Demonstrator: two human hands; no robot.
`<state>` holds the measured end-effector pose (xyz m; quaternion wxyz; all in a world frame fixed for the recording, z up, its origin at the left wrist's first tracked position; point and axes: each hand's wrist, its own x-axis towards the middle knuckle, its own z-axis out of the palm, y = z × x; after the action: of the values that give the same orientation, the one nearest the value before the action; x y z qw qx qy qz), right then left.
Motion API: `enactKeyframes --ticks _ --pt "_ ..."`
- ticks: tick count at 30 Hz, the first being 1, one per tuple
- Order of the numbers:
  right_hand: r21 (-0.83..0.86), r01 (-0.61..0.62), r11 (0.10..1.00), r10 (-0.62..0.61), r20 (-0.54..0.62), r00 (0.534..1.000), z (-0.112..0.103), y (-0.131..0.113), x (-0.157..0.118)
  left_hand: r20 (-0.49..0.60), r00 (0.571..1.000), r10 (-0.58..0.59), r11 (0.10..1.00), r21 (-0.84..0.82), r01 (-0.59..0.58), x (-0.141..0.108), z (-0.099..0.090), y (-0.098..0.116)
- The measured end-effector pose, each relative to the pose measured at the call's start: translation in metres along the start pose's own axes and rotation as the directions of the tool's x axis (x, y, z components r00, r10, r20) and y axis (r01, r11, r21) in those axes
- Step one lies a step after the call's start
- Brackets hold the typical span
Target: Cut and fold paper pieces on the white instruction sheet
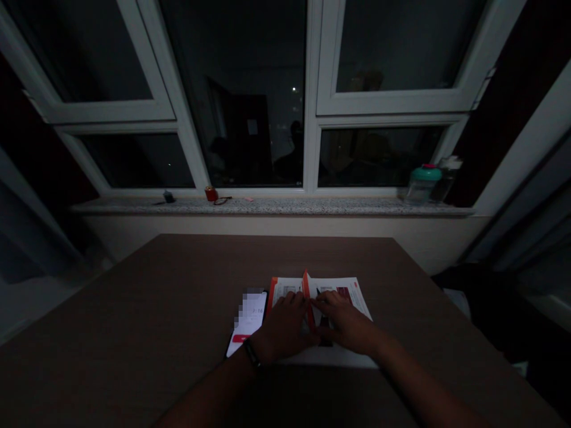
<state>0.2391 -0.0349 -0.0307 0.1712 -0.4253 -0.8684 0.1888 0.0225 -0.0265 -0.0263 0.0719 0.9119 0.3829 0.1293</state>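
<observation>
An open printed booklet [357, 289] with orange edging lies on the table, one narrow orange-edged page or fold [306, 282] standing up near its middle. My left hand [289, 327], with a dark band on the wrist, rests over the left part, its bent fingers pressed against that fold. From the other side my right hand [345, 321] reaches in, fingers and thumb closed on the same fold. Both thumbs come close together low on the booklet. Just left of my left hand is a phone [247, 321] with a lit screen. Dim light hides the exact fingertip contact.
The brown table [187, 279] stands against a wall below a window. On the stone sill [276, 206] are a small red container [211, 194], a small dark item [168, 196] and a teal-lidded bottle [423, 181]. Dark cloth or bags lie beyond the table's right edge.
</observation>
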Motion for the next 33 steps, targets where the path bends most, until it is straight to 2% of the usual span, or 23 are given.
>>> enactKeyframes --ticks 7,11,22,24,29,33 --pt "0.044 0.014 0.999 -0.013 -0.036 0.999 0.002 0.007 -0.001 0.019 0.999 0.032 0.999 0.009 -0.033 0.003 -0.002 -0.006" --pt "0.029 0.020 0.999 -0.019 -0.032 0.999 0.002 0.008 0.000 0.029 0.999 0.016 0.999 0.031 -0.017 0.006 -0.003 -0.008" --pt "-0.044 0.015 0.999 -0.016 -0.026 1.000 0.003 0.006 0.004 0.108 0.992 0.062 0.985 0.151 -0.078 0.008 -0.004 -0.004" --pt "-0.051 0.010 0.999 -0.012 -0.050 0.999 0.006 0.006 0.006 0.111 0.993 0.027 0.986 0.161 -0.045 0.011 -0.003 -0.003" --pt "-0.078 -0.062 0.995 0.052 -0.125 0.991 0.015 0.010 0.016 0.024 0.995 -0.100 0.992 0.079 0.098 0.021 0.004 -0.007" --pt "-0.079 -0.075 0.994 0.062 -0.149 0.987 0.015 0.011 0.019 0.003 0.993 -0.115 0.992 0.058 0.115 0.021 0.006 -0.011"
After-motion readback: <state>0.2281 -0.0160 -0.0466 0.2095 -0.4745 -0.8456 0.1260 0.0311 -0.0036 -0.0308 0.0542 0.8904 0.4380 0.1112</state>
